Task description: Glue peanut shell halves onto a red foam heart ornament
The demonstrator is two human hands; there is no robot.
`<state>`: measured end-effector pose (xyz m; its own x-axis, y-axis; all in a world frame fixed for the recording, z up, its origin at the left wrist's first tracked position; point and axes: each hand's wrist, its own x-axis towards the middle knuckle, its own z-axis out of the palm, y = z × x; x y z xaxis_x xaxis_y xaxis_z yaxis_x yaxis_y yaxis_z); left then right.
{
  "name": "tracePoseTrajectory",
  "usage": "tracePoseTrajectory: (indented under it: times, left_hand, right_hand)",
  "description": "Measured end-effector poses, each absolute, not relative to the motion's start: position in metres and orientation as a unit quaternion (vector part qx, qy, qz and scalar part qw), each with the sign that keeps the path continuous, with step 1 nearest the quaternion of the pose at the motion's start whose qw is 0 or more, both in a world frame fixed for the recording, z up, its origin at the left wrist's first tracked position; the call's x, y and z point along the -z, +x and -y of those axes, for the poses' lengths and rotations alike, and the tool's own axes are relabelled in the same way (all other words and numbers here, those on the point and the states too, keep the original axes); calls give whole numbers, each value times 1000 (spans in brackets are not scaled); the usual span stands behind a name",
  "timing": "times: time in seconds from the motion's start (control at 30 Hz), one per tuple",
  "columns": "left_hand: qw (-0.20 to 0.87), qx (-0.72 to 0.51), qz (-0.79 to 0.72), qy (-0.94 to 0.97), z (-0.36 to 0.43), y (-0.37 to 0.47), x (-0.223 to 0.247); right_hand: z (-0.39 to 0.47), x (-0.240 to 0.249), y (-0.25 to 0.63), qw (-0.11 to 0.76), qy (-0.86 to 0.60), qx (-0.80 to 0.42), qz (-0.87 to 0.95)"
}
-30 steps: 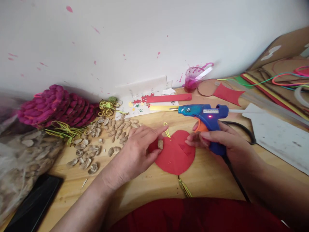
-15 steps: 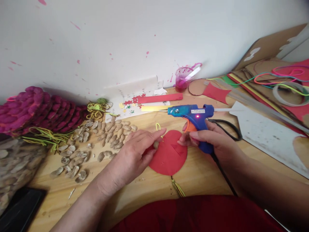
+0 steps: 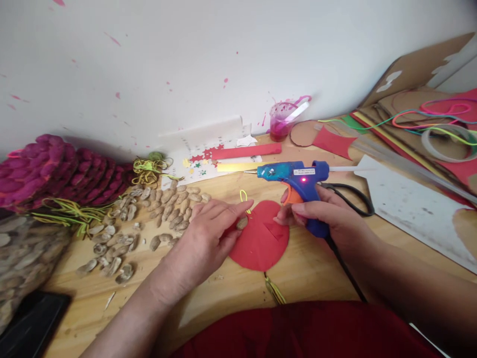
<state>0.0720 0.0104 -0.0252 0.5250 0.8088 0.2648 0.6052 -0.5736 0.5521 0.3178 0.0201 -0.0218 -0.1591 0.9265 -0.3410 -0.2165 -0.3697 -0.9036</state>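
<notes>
At far left, stacked magenta discs [image 3: 63, 171] above a clear bag of peanuts [image 3: 26, 263], black phone [image 3: 33, 318] below; loose peanut shells [image 3: 119, 243] on the wooden table [image 3: 156, 318]; left hand [image 3: 212, 228] pinching one peanut shell [image 3: 242, 223] between thumb and fingers, over left edge of red disc [image 3: 263, 246]; disc lies flat on table, yellow loop [image 3: 243, 195] at top, tassel [image 3: 275, 288] at bottom; right hand [image 3: 331, 211] wrapped around blue glue gun [image 3: 316, 194], nozzle pointing left, red light lit; fingertips at disc's right edge, contact unclear; black handle loop [image 3: 367, 205] just beyond; white board [image 3: 410, 209] far right.
</notes>
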Motion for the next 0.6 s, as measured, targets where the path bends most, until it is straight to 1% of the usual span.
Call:
tracePoseTrajectory:
  times: [0.3, 0.43, 0.5, 0.6]
  left_hand:
    - [190, -257, -414, 852, -8, 73, 22]
    - [106, -294, -493, 812, -17, 41, 6]
    - [64, -274, -547, 788, -23, 20, -3]
    - [55, -204, -560, 801, -28, 1, -8]
  right_hand:
    - [-19, 21, 319, 415, -499, -663, 372]
    - [-19, 22, 321, 412, -514, -652, 375]
    - [-19, 23, 322, 407, -529, -644, 373]
    - [-19, 22, 322, 402, -527, -653, 366]
